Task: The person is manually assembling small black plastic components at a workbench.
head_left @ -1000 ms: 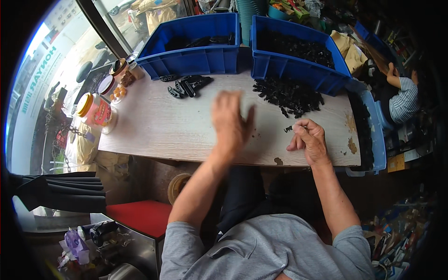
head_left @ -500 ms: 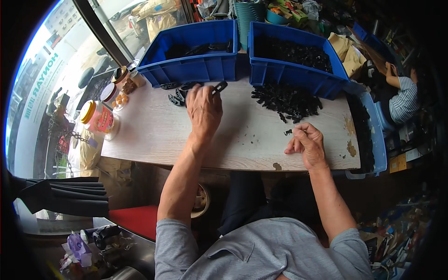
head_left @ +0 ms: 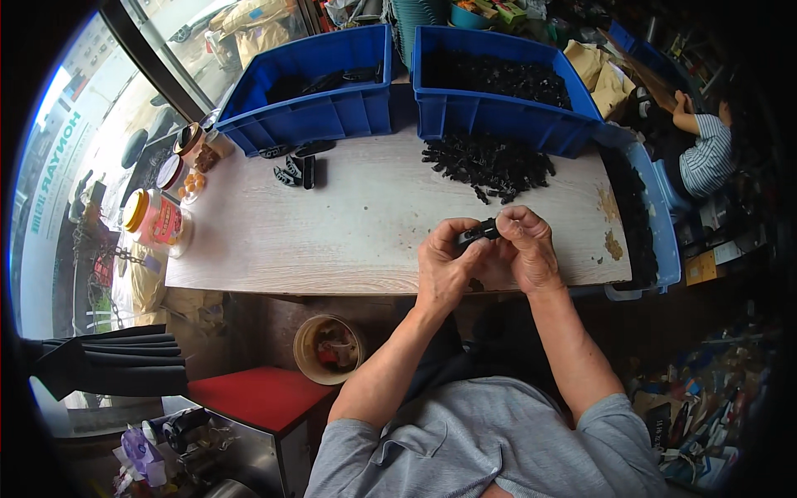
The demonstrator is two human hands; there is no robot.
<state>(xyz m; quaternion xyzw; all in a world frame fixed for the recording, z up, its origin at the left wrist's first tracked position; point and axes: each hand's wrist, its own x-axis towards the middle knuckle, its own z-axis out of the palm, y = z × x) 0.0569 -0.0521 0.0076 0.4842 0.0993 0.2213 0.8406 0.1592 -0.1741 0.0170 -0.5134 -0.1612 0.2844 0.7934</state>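
Above the table's front edge, my left hand (head_left: 445, 264) grips an elongated black plastic part (head_left: 476, 234) between thumb and fingers. My right hand (head_left: 531, 253) is pinched at the part's right end. The small black toothed piece it held earlier is now hidden by the fingertips or against the black part. Beyond my hands lies a heap of small black toothed pieces (head_left: 490, 168). Several more elongated black parts (head_left: 292, 170) rest at the far left of the table, some showing a pale patterned side.
Two blue bins stand along the back: the left bin (head_left: 311, 123) holds elongated black parts, the right bin (head_left: 506, 120) small black pieces. Lidded jars (head_left: 158, 222) line the left edge. A bucket (head_left: 309, 353) sits below the table. A person (head_left: 706, 158) is at the far right.
My left hand has come from the far left parts toward me and rightward, carrying an elongated black part. It now meets my right hand. The view has shifted slightly.
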